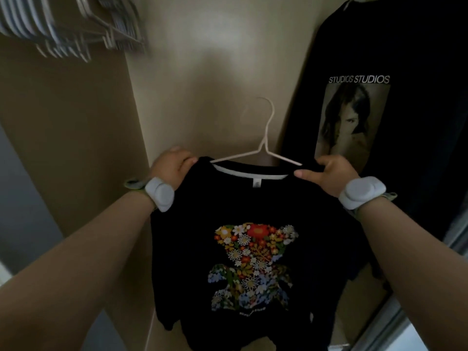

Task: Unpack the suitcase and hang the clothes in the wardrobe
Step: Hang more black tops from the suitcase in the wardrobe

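Inside the wardrobe (202, 72), a black bear-print T-shirt (192, 211) on a white hanger (266, 138) is held up by both hands.
It hangs between them, left of a hung black STUDIOS T-shirt (417, 59). The left hand (172, 165) grips one shoulder and the right hand (331, 171) pinches the other; blurred empty hangers (63, 26) sit upper left.

I see the wardrobe (215, 72), its beige back panel facing me. A blurred bunch of hangers (63, 26) hangs at eleven o'clock, and a black STUDIOS T-shirt (417, 122) hangs at two o'clock.
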`<state>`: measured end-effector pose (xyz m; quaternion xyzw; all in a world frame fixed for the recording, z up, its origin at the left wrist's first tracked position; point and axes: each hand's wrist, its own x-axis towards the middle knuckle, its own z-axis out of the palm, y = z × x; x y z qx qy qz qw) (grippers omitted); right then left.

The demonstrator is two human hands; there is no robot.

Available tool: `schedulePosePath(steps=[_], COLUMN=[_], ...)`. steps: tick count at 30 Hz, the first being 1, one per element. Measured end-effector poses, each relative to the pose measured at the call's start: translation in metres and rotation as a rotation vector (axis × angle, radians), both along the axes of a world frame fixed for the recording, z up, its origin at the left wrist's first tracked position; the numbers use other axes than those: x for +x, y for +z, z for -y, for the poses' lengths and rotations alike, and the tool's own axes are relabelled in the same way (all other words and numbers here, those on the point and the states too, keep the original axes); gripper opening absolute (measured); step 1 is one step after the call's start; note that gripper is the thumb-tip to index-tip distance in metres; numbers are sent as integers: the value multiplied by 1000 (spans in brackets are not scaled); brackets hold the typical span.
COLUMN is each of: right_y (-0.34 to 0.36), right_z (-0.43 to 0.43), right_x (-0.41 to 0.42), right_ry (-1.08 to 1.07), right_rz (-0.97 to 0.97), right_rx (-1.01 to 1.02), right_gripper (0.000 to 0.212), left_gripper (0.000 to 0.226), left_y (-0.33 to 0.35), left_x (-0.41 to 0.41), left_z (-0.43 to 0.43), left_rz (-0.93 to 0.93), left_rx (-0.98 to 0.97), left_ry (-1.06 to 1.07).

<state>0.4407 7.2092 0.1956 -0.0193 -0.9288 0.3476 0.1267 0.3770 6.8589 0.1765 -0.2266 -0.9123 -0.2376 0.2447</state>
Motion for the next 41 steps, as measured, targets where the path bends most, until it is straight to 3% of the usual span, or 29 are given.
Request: schedulePosePath(steps=[2,4,7,11,13,16,19,20,22,24,28,31,34,41], right_y=[-4,-8,-11,-7,-7,-8,-3,1,9,15,18,21,24,48], right_z=[-9,-8,1,2,-2,-7,-15,-18,-21,-21,-14,-20,-43,-59], right_x=[1,0,-1,7,10,10,14,15,18,20,25,25,29,32], right_ry=[6,17,59,227,269,236,290,300,306,286,185,210,256,28], right_rz=[19,24,2,-144,-212,-335,-330,-269,-88,-77,-284,-232,-178,-503], right_rx=[-85,-129,-95,-66,-76,-224,-397,-388,-118,70,3,-114,-81,-245], right_gripper=[50,55,68,22,9,12,12,18,18,20,19,14,14,16], left_gripper=[42,55,36,32,32,32,30,29,29,27,28,28,29,26], left_y=[0,2,1,4,6,13,20,23,27,32,51,63,70,107], left_x=[0,3,5,1,-2,-6,-9,-9,-7,-3,6,1,-10,-23], left_z=[11,2,-30,-33,-31,-33,-36,-39,-49,-59,-88,-99,-98,-129], left_rz=[31,74,158,60,10,-72,-122,-134,-158,-211,-248,-145,-110,-194], left_rx=[-21,-108,-226,-131,-121,-94,-83,-89,-98,-84,-94,-79,-33,137], left_ry=[87,75,-9,40,63,86,119,123,122,102,-17,-29,26,-45])
